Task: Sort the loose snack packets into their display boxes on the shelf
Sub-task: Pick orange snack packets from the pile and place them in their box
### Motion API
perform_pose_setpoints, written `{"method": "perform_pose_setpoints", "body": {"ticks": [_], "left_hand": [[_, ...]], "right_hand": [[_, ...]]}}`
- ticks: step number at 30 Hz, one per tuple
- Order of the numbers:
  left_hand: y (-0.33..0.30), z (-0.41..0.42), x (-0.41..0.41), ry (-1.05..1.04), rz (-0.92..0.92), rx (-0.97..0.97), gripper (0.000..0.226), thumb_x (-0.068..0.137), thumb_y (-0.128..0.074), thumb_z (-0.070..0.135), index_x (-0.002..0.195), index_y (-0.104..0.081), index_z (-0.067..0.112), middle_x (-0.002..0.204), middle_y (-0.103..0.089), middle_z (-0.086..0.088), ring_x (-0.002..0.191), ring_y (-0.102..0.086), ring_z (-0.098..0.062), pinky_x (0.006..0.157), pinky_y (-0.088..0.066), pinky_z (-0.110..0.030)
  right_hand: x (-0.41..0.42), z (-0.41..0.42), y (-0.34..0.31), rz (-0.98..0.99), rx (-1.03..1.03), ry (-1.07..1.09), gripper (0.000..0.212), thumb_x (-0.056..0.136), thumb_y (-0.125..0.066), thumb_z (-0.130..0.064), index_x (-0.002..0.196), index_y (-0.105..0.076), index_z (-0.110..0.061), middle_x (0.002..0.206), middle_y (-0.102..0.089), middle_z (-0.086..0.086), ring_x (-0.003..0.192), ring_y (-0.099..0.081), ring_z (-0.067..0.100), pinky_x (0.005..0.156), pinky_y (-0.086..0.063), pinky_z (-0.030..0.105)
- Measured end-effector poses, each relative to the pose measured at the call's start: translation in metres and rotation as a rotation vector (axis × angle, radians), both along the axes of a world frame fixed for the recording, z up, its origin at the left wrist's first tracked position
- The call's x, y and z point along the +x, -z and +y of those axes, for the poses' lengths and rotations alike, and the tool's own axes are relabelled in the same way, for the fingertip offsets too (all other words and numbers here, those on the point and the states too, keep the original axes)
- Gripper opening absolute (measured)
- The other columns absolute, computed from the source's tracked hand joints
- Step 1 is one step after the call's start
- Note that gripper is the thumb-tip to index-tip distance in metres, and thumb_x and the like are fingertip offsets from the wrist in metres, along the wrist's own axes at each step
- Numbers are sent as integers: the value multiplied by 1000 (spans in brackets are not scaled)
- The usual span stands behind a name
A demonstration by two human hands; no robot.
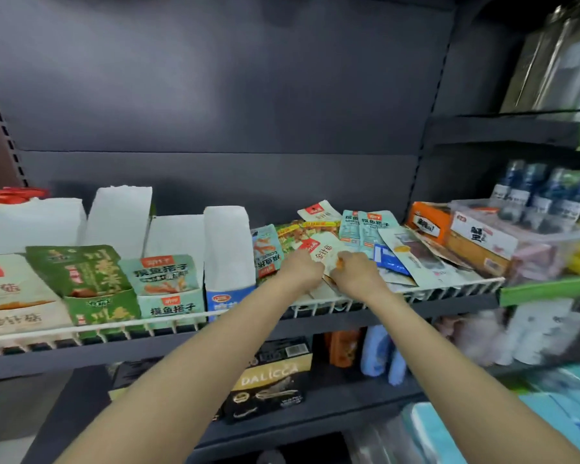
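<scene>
I have both hands out over the shelf (pixel 416 311), whose front edge carries a low white wire rail (pixel 449 289) just below my wrists. Above the hands the dark back panel (pixel 215 112) rises bare, so there is open room overhead; to either side the space is crowded.

My left hand (pixel 303 267) and right hand (pixel 357 272) sit close together, fingers curled down onto a cream packet (pixel 322 251) with a red corner tag and printed characters. Both seem to pinch its lower edge, though the fingertips are hidden behind the knuckles, so I cannot tell how firm the grip is.

That packet lies on top of the loose pile (pixel 382 242) just beyond and to the right of the hands: flat, glossy, crinkled foil sachets in pale teal, cream, yellow-green and blue, overlapping at all angles.

To the left of the hands stand the display boxes, cardboard with torn-open fronts and tall white back flaps: a blue-fronted box (pixel 228 262) nearest, then a pale teal box (pixel 169 289), a green box (pixel 91 286), and a cream box (pixel 10 296) farthest out.

Far right of the hands, past the pile, a clear plastic tub (pixel 533 242) holds boxed goods.
</scene>
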State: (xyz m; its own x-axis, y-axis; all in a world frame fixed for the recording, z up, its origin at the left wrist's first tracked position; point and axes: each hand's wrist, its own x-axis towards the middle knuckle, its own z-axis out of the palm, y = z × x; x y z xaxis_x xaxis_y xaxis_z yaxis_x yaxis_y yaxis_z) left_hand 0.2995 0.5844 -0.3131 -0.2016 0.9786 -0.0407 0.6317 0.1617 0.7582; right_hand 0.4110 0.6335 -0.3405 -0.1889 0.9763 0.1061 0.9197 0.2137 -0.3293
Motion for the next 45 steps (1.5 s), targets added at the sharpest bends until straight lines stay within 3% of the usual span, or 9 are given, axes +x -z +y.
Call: {"method": "perform_pose_setpoints", "body": {"ticks": [5, 10, 15, 21, 24, 26, 35, 41, 45], "left_hand": [[4, 26, 1, -177, -367, 1, 12, 90, -58, 7, 87, -47, 2, 91, -60, -16, 87, -66, -33, 51, -54, -32], [5, 32, -4, -246, -162, 143, 56, 82, -67, 3, 125, -32, -5, 113, -60, -23, 95, -65, -35, 77, -57, -44], [-20, 16, 1, -180, 18, 332, 40, 89, -59, 6, 120, -34, 0, 113, -60, -16, 102, -60, -30, 73, -49, -35], [-62, -37, -32, 22, 92, 619, 17, 92, -56, 10, 109, -59, 10, 101, -66, 2, 87, -62, -15, 77, -52, -27], [-83, -73, -70, 0, 154, 723, 7, 92, -58, 14, 99, -61, 14, 89, -65, 7, 78, -61, -11, 71, -47, -23], [-94, -96, -99, -40, 193, 752, 4, 90, -61, 14, 93, -62, 12, 86, -66, 6, 76, -63, -12, 70, -48, -23], [-109, -180, -229, -269, 297, 759, 11, 90, -58, 11, 98, -65, 8, 92, -73, -4, 83, -69, -18, 84, -52, -33], [-101, -208, -289, -413, 366, 743, 12, 91, -58, 14, 96, -64, 4, 95, -71, -5, 87, -66, -22, 83, -50, -35], [-92, -215, -312, -452, 382, 696, 10, 92, -57, 13, 94, -63, 4, 93, -71, -6, 86, -65, -22, 78, -50, -33]], "right_hand": [[-6, -3, -4, 0, 53, -111, 28, 93, -44, -21, 110, -57, -3, 114, -58, 22, 112, -48, 36, 81, -36, 34], [5, -10, -18, 133, 35, -182, 9, 90, -49, -12, 96, -56, -9, 107, -60, 17, 90, -50, 26, 63, -29, 29], [11, -12, -29, 327, 34, -182, 56, 88, -60, -19, 140, -39, -13, 124, -53, 10, 113, -50, 25, 87, -40, 32], [-2, -45, -65, 783, 9, -195, 91, 83, -70, -22, 151, -8, -22, 137, -47, 0, 127, -42, 15, 102, -36, 34], [-21, -63, -83, 811, 97, -237, 59, 85, -69, -16, 138, -43, -18, 108, -66, 5, 96, -57, 12, 71, -46, 20], [-40, -75, -94, 749, 235, -244, 15, 86, -66, -16, 99, -66, -8, 85, -67, 5, 75, -57, 17, 59, -44, 23], [-169, -127, -123, 612, 328, -480, 18, 88, -63, -21, 90, -70, -5, 91, -73, 8, 87, -66, 24, 78, -50, 39], [-236, -152, -124, 612, 317, -615, 15, 90, -57, -12, 89, -71, -10, 74, -64, -9, 67, -56, 3, 60, -40, 23], [-263, -157, -120, 591, 238, -667, 20, 93, -57, -21, 95, -71, -8, 87, -69, 0, 81, -63, 14, 67, -42, 24]]}}
